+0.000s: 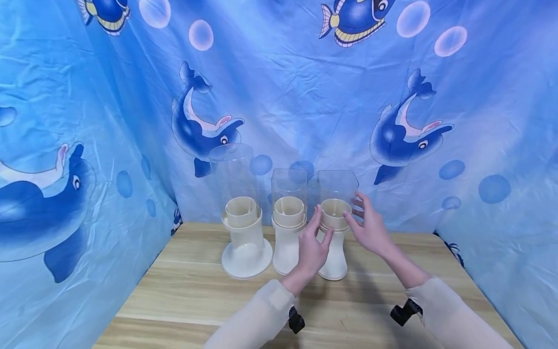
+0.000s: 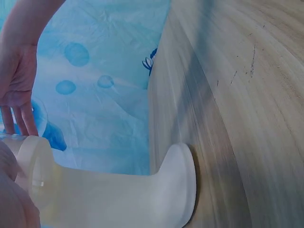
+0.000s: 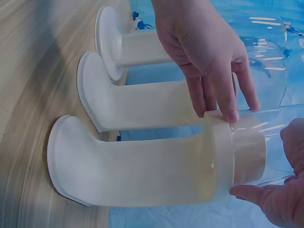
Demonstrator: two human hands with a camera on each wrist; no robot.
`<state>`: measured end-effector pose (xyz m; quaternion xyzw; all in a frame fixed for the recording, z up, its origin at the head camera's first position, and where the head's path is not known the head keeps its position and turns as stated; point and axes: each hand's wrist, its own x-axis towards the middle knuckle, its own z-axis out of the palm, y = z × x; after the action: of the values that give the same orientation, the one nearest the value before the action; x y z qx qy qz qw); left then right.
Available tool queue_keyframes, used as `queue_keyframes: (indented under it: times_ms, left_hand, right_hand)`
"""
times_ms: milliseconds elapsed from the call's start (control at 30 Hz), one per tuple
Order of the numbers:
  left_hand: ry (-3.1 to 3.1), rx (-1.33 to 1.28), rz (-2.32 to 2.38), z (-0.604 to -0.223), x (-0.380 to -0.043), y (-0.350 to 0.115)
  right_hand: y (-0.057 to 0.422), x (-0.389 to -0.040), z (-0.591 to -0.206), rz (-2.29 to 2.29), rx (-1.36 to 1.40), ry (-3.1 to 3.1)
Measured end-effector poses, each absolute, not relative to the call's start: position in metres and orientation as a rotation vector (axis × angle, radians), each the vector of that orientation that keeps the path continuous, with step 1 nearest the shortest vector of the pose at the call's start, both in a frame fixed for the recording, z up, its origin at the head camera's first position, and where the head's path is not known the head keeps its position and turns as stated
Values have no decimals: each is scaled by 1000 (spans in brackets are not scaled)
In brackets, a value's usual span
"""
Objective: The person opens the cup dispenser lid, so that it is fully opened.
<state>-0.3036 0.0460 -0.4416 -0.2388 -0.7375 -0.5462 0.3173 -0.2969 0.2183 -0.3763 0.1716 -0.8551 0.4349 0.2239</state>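
The rightmost white stand (image 1: pixel 335 265), topped by a clear cover (image 1: pixel 337 184), is set upright on the counter (image 1: pixel 187 291), between four and five o'clock from the head view's centre. Its collar (image 3: pixel 218 156) is flanked by the left hand (image 1: pixel 313 249) at seven o'clock and the right hand (image 1: pixel 370 230) at four, fingers extended. Light, even pressure from both sides is judged best. Three stands and covers are counted, the middle stand (image 1: pixel 285 252) and leftmost stand (image 1: pixel 246 261) being ranged toward nine.

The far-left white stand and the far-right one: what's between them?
Another white stand with a clear cover on top. The head view shows it between the far-left stand and the far-right stand.
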Motion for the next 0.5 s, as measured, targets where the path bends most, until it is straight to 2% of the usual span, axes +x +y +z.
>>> queue_keyframes:
  times_ms: [500]
  left_hand:
    - [-1984,-776,-1364,-419,-270,19]
  right_hand:
    - [222,-244,-363,1151,489,-2363]
